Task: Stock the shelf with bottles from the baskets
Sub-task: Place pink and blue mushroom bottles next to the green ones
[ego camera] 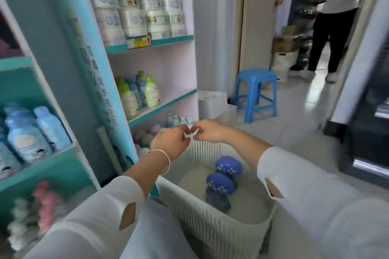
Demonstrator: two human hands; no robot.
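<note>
A white slatted basket [212, 229] stands on the floor in front of me, with two dark blue bottles [221, 183] with white dotted caps lying in it. Above its far rim, my left hand [170, 141] and my right hand [207, 131] meet and together pinch a small white scrap [190, 132], maybe a wrapper or label. The shelf unit [164, 103] rises to the left; green-capped pale bottles [147, 92] stand on its middle board, and small bottles [176, 120] stand low behind my hands.
White tubs [139, 12] fill the upper shelf. Light blue bottles [31, 132] stand in the teal unit at left. A blue plastic stool [255, 94] and a white bin [212, 104] stand beyond the basket. Another person [334, 17] stands in the doorway by cardboard boxes.
</note>
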